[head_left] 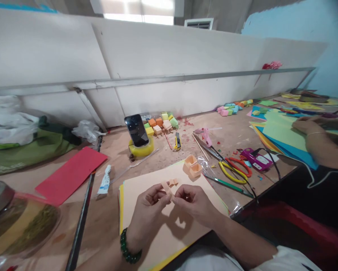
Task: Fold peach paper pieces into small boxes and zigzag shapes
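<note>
Between the fingertips of both hands is a small peach paper strip [166, 187], folded in places. My left hand [153, 201], with a green bead bracelet [126, 246] at the wrist, pinches its left side. My right hand [195, 203] pinches the lower end, the fingers curled. Both hands are just above a stack of coloured paper sheets [146, 180], peach on top. Beyond the fingers lies a small folded peach paper piece [173, 182]. Two open peach paper boxes [193, 165] stand near the stack's far right corner.
Right of the stack are scissors [233, 171], a green pencil [228, 185], a pink glue gun [205, 136] and a purple power strip [256, 159]. A phone [136, 130] leans on a yellow tape roll [142, 148]. A co-worker's hand [312, 128] rests on papers at right.
</note>
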The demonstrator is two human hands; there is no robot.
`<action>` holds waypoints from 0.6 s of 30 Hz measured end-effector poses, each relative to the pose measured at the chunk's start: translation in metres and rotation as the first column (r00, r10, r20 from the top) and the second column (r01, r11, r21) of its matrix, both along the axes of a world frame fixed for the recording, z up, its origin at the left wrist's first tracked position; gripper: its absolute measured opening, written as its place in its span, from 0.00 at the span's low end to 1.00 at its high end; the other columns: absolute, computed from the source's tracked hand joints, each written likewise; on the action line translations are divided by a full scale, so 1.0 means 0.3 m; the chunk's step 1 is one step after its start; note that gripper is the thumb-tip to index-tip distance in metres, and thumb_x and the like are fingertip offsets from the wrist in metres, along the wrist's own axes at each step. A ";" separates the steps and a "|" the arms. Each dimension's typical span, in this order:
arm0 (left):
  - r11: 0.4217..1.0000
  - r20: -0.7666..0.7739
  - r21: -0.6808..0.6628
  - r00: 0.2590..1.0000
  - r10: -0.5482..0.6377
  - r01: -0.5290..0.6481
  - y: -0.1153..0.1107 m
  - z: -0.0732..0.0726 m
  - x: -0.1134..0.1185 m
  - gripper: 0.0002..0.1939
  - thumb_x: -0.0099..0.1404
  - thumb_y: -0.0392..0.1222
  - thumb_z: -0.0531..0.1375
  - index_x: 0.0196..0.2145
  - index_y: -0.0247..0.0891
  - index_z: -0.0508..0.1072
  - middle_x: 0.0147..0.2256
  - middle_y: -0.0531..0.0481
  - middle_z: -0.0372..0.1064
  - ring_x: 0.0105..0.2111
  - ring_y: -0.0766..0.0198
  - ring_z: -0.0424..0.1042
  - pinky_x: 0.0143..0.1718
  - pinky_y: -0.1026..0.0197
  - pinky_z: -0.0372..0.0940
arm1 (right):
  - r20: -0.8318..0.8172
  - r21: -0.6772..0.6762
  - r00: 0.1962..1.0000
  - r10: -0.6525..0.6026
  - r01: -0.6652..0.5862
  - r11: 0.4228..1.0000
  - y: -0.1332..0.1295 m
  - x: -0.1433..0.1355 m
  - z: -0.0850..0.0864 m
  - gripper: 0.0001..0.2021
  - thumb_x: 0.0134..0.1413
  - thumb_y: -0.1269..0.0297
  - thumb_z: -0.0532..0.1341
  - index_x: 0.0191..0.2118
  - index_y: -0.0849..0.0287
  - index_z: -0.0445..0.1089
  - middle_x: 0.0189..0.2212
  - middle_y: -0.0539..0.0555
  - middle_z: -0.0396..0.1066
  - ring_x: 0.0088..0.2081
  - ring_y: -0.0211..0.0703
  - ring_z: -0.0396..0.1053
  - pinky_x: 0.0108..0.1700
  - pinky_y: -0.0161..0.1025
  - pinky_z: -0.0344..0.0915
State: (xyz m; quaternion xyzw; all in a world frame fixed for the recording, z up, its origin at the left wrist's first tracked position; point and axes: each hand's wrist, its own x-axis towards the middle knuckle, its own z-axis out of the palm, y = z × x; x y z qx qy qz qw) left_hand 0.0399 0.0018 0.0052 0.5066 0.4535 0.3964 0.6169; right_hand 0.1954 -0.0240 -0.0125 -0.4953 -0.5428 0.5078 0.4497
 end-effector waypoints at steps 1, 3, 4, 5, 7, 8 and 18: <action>1.000 0.001 -0.008 1.000 -0.005 0.005 0.000 -0.004 0.001 0.18 0.44 0.52 0.69 0.26 0.34 0.76 0.20 0.53 0.66 0.22 0.68 0.61 0.25 0.66 0.59 | 0.001 -0.001 1.000 0.005 -0.005 1.000 0.000 0.001 -0.002 0.19 0.49 0.49 0.63 0.22 0.60 0.63 0.18 0.45 0.58 0.21 0.31 0.52 0.23 0.32 0.52; 0.999 0.001 -0.035 1.000 -0.019 0.019 0.000 -0.010 0.000 0.17 0.45 0.51 0.69 0.22 0.34 0.74 0.20 0.53 0.66 0.23 0.69 0.60 0.25 0.67 0.58 | 0.021 0.000 1.000 0.008 -0.008 1.000 -0.001 0.001 -0.008 0.19 0.49 0.49 0.63 0.21 0.60 0.62 0.18 0.45 0.57 0.21 0.31 0.52 0.22 0.32 0.51; 0.998 0.002 -0.054 1.000 -0.028 0.028 0.000 -0.013 -0.001 0.16 0.46 0.51 0.69 0.21 0.34 0.74 0.20 0.53 0.65 0.23 0.69 0.60 0.26 0.67 0.58 | 0.041 0.005 0.999 0.003 -0.004 1.000 -0.003 0.001 -0.011 0.19 0.49 0.50 0.63 0.21 0.60 0.62 0.18 0.45 0.57 0.21 0.32 0.52 0.22 0.32 0.50; 0.996 0.004 -0.073 0.999 -0.041 0.041 0.000 -0.014 -0.002 0.16 0.46 0.51 0.68 0.20 0.34 0.73 0.20 0.53 0.65 0.23 0.69 0.60 0.25 0.67 0.58 | 0.063 0.013 0.998 -0.002 0.001 1.000 -0.005 0.001 -0.014 0.18 0.49 0.51 0.63 0.21 0.60 0.62 0.18 0.45 0.57 0.21 0.32 0.52 0.22 0.32 0.50; 0.993 0.003 -0.094 0.998 -0.065 0.065 0.000 -0.013 -0.006 0.17 0.47 0.52 0.67 0.19 0.34 0.72 0.19 0.54 0.63 0.22 0.70 0.58 0.25 0.67 0.57 | 0.089 0.035 0.996 -0.009 0.006 0.999 -0.008 0.002 -0.015 0.16 0.49 0.54 0.63 0.21 0.60 0.63 0.18 0.46 0.58 0.21 0.32 0.53 0.23 0.32 0.51; 0.992 -0.005 -0.097 0.997 -0.077 0.076 0.001 -0.010 -0.007 0.17 0.47 0.52 0.67 0.18 0.34 0.72 0.18 0.55 0.61 0.21 0.70 0.57 0.24 0.67 0.56 | 0.082 0.046 0.997 -0.015 0.011 0.999 -0.009 0.003 -0.014 0.15 0.48 0.55 0.63 0.22 0.60 0.63 0.18 0.46 0.58 0.22 0.32 0.53 0.23 0.32 0.52; 0.973 -0.164 -0.137 0.964 -0.208 0.186 0.000 0.013 0.003 0.19 0.46 0.54 0.64 0.18 0.33 0.71 0.16 0.55 0.59 0.19 0.71 0.55 0.22 0.66 0.51 | 0.022 0.103 0.999 -0.039 0.037 0.994 0.003 0.015 -0.003 0.09 0.51 0.60 0.62 0.26 0.60 0.69 0.22 0.48 0.67 0.24 0.34 0.62 0.27 0.32 0.59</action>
